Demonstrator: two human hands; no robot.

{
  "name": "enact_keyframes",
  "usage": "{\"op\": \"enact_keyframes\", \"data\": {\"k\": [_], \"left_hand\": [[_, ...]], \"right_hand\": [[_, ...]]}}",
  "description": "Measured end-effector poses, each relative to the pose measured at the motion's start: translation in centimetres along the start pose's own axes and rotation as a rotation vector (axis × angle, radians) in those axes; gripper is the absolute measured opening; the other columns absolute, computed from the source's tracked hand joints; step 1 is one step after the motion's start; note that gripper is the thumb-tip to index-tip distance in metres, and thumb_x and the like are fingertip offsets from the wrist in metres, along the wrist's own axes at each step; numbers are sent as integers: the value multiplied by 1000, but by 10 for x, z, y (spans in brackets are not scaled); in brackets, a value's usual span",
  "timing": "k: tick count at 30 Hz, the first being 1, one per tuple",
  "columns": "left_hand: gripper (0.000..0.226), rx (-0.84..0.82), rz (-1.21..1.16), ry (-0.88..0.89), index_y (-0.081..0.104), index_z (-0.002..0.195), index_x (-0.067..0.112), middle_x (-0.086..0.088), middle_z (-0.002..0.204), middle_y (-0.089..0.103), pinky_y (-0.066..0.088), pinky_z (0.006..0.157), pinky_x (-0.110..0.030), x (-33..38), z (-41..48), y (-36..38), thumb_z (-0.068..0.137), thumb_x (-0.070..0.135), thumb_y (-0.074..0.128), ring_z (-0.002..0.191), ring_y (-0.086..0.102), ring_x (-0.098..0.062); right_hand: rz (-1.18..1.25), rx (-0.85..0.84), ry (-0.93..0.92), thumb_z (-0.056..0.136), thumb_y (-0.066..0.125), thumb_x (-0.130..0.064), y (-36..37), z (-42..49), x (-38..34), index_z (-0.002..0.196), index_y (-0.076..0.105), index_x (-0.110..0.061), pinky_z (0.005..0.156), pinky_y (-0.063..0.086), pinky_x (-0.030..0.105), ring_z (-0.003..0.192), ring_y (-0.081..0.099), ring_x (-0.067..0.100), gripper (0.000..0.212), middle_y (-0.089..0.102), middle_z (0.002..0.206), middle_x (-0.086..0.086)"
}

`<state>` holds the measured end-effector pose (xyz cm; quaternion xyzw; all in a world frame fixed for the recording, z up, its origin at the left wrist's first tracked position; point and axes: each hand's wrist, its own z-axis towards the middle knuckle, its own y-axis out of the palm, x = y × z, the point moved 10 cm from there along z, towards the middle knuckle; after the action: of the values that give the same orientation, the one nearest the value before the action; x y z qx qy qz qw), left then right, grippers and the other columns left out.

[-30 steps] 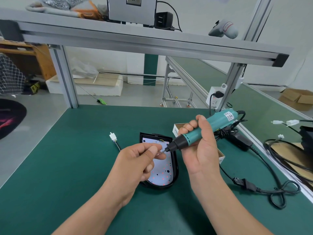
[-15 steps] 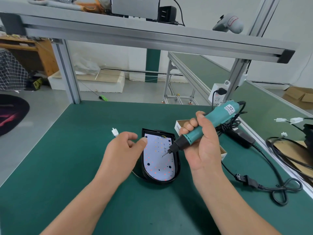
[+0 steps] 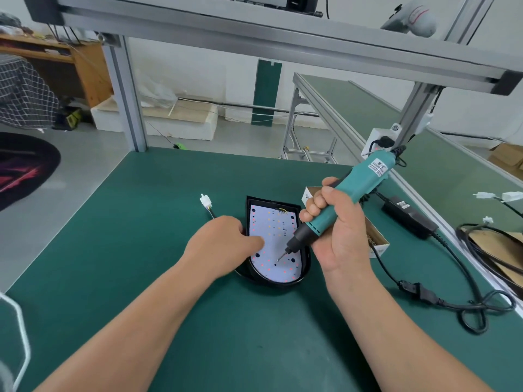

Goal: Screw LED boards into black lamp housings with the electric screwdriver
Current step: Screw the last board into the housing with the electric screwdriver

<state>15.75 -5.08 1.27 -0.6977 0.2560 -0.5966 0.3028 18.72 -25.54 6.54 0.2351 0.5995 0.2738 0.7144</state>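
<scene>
The LED board [image 3: 273,239] sits inside the black lamp housing [image 3: 306,261], between our two hands. We judge the step in hand to be driving a screw near the board's rounded end. The bit of the electric screwdriver [image 3: 365,179] meets the board just left of our right hand [image 3: 341,239], whose fingers wrap firmly round the barrel. Our left hand [image 3: 220,247] lies uncurled, pressing the board's left side. Next, we square the bit to the hole and hold the board still.
</scene>
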Motion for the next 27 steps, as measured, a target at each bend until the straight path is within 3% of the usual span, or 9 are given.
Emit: {"op": "enact_keyframes", "data": {"k": [17, 23, 27], "left_hand": [[46, 26, 6, 23, 27, 64, 20, 8, 53, 27, 22, 53, -30, 1, 5, 2, 77, 38, 67, 57, 28, -22], [45, 24, 2, 5, 30, 64, 20, 9, 53, 30, 24, 53, -29, -1, 6, 3, 77, 40, 68, 56, 31, -22], [43, 26, 42, -14, 31, 65, 19, 5, 56, 33, 25, 53, -29, 1, 6, 2, 78, 40, 67, 56, 33, -23]], "right_hand": [[-113, -60, -37, 89, 57, -1, 11, -4, 0, 99, 60, -14, 56, 44, 30, 57, 45, 19, 16, 44, 66, 6], [-216, -204, -90, 91, 58, 0, 30, -13, -4, 98, 62, -15, 58, 45, 32, 56, 45, 22, 18, 47, 63, 5], [-283, -279, -80, 86, 66, -11, 42, -16, 0, 89, 62, -21, 58, 46, 32, 54, 46, 23, 12, 45, 60, 2]]}}
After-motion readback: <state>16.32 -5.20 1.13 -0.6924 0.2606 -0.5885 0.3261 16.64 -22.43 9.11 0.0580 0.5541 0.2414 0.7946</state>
